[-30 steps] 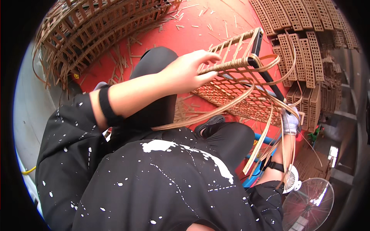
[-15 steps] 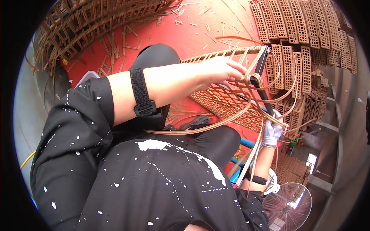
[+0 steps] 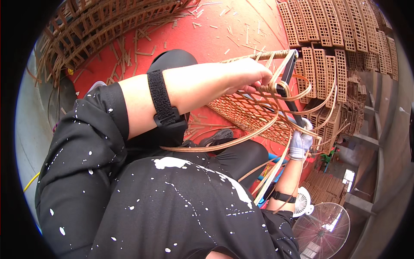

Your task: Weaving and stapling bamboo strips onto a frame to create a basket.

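Ahead of me is a woven rattan piece [image 3: 248, 114] with an open lattice side, built on a black metal frame [image 3: 290, 69]. My bare left hand [image 3: 248, 77] reaches across to its upper right corner, its fingers curled in on the wrapped rattan strip there. My gloved right hand [image 3: 300, 142] is at the lower right end of the frame, fingers wrapped around the edge, partly hidden by strands. Several long loose rattan strips [image 3: 207, 149] loop out from the corner, one sweeping left over my lap and others hanging by my right forearm.
Stacked brown lattice panels [image 3: 325, 23] line the right side. More woven pieces [image 3: 108, 26] stand at the far left. Cut scraps lie on the red floor [image 3: 211, 39]. A large wire-caged fan [image 3: 322, 233] and a small white fan [image 3: 302, 202] are at lower right.
My left hand's fingers have curled in from a more stretched pose and moved slightly down. The loose loops at the corner have shifted, and my right forearm has moved a little left.
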`<state>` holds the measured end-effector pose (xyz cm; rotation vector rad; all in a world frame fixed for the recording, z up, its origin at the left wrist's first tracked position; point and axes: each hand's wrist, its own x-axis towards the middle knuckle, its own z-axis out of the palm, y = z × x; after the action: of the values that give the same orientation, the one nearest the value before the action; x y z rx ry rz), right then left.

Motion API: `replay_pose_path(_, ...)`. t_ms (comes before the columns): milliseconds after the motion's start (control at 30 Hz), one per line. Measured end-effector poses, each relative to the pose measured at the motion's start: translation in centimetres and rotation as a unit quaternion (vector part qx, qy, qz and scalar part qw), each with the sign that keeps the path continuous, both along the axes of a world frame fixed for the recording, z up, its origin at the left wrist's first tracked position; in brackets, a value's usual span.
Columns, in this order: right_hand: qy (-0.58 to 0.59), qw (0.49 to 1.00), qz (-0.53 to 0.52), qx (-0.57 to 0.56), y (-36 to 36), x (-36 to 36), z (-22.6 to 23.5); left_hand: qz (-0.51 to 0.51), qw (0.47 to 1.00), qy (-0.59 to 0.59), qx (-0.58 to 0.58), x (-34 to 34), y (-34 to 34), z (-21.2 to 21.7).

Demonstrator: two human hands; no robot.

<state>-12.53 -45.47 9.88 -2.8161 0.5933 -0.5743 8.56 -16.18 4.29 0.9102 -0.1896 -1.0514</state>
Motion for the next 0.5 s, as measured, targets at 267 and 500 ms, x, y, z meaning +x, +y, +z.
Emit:
replay_pose_path(267, -0.043, 0.997, 0.058, -0.038, -1.4, -0.5, -0.8, -0.020, 0.997, -0.069, -0.003, -0.2, -0.1, -0.7)
replay_pose_path(500, 0.002, 0.998, 0.040, -0.055, -1.4, -0.7, -0.3, -0.020, 0.999, -0.023, -0.038, -1.3, 0.6, -1.2)
